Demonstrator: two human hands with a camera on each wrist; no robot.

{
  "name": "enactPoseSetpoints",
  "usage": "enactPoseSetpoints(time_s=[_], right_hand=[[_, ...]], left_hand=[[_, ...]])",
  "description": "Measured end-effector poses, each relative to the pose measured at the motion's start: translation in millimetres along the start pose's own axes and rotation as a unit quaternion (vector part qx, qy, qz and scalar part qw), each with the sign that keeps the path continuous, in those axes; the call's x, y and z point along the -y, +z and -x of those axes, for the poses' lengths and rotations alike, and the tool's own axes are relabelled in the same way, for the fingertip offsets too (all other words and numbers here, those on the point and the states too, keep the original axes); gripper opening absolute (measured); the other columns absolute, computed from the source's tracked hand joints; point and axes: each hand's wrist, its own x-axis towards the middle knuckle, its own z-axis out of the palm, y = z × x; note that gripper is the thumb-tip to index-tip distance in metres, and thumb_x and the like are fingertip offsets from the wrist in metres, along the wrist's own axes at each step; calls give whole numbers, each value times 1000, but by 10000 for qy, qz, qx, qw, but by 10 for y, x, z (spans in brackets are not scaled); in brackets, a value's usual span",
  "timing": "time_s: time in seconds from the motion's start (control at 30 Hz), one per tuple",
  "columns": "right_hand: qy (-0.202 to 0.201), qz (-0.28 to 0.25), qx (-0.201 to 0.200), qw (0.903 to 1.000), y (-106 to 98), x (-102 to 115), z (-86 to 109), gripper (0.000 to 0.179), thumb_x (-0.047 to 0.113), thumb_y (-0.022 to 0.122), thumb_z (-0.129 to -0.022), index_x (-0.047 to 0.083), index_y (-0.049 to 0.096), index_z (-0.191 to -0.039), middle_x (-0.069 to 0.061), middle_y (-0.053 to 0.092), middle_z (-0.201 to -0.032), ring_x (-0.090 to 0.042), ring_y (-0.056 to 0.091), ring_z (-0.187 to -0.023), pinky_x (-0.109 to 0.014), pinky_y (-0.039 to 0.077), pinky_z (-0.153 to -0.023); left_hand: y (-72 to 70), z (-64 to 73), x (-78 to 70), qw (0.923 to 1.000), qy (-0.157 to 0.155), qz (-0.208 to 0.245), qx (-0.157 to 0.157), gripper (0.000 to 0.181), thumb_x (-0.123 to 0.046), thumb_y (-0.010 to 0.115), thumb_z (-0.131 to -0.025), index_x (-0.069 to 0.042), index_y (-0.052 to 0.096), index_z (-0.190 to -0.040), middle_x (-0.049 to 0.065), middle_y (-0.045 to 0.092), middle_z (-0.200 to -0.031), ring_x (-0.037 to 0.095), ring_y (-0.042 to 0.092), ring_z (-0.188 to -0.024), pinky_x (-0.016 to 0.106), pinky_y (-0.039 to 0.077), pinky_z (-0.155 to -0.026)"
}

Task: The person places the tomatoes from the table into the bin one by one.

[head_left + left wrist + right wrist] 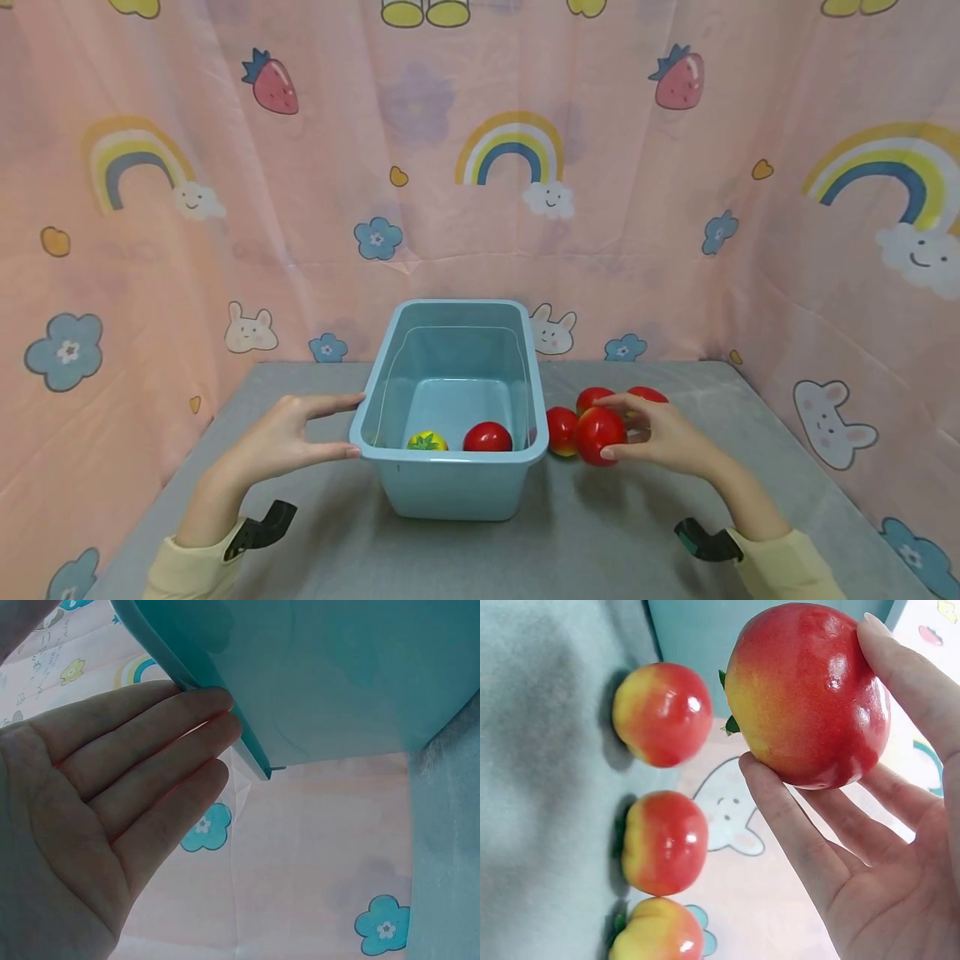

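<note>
My right hand pinches a red-and-yellow toy tomato between thumb and fingers, lifted above the table just right of a light blue plastic bin. Green leaf tips show on the held tomato in the right wrist view. My left hand touches the left rim of the bin, its fingers straight along the outside. Inside the bin lie a tomato with its yellow-green stem end up and a red tomato; the front wall hides their lower parts.
Three more tomatoes lie on the grey table right of the bin: a near one, one behind it, and one partly behind my right hand. A pink patterned curtain hangs around the table's back and sides.
</note>
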Motion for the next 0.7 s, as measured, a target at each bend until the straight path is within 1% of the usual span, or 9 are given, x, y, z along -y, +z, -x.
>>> enactPoseSetpoints(time_s=[0.2,0.37,0.43,0.57,0.7], right_hand=[[70,205,-24,9998,-59,51,-34,66,35,84,-69,17,56,-126,-9,59,-120,-29,60,-99,-30,59,-71],[128,267,-17,9996,-93,89,-65,68,36,84,-69,15,55,-126,-10,60,-119,-28,60,-100,-31,59,-72],[87,249,-19,9997,-109,112,-80,68,35,84,-68,15,55,-126,-9,60,-119,-28,61,-100,-31,59,-72],[-51,173,-5,9998,-145,155,-108,66,32,84,-69,14,55,-126,-9,61,-118,-29,61,-100,-35,59,-74],[-172,213,17,9996,-180,180,-129,65,31,84,-69,15,55,-125,-8,61,-118,-29,62,-100,-36,59,-75]], left_hand=[[3,4,8,10000,-6,16,-29,63,-50,75,-75,-21,60,-129,-10,62,-125,14,60,-117,42,52,-92],[4,3,28,10000,76,38,-44,62,-49,75,-76,-20,60,-130,-7,63,-125,17,60,-117,45,52,-92],[6,4,38,9999,107,38,-33,62,-49,74,-77,-19,60,-130,-5,63,-125,19,60,-116,46,51,-91],[5,5,42,9999,107,60,-8,62,-49,73,-77,-19,60,-130,-5,64,-125,20,60,-116,47,51,-91],[2,5,39,9999,110,41,-10,62,-49,73,-78,-19,60,-130,-4,64,-124,20,61,-116,47,51,-91]])
